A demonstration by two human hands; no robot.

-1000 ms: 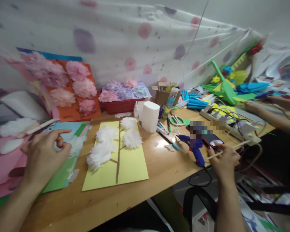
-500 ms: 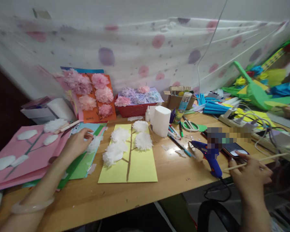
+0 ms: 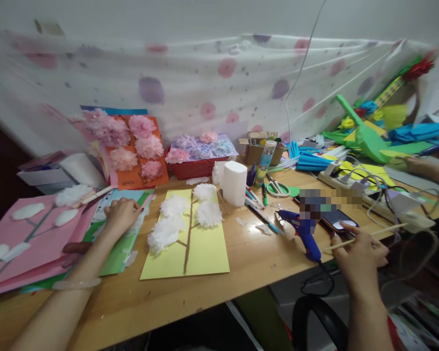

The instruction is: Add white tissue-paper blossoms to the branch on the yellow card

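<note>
Glue stick (image 3: pixel 384 230): thin, pale, pinched between thumb and fingers of the right hand (image 3: pixel 360 253), lying near level, just off the table's (image 3: pixel 241 287) near edge toward its right end. Blue glue gun (image 3: pixel 303 231) stands just left of that hand on the near edge, nozzle pointing left, cord dropping over the edge; stick and gun are apart. A phone (image 3: pixel 336 220) lies between them, under the fingertips. Left hand (image 3: pixel 120 214) is curled, knuckles up, on the stack of coloured card (image 3: pixel 120 251) at the left part of the table; can't tell if it pinches anything. Yellow card (image 3: pixel 205 248) with a brown stem and white tissue flowers (image 3: pixel 171 224) sits mid-table near the front edge, between the hands. Pink card (image 3: pixel 29 239) lies at the left end, a white block (image 3: pixel 234 183) behind the yellow card, a power strip (image 3: pixel 388 200) toward the right end. Another person's arm (image 3: pixel 428 168) is at the far right. Read: gun-loading step, stick not in. Next move needs the stick's end lined up with the gun's rear and the gun steadied.
</note>
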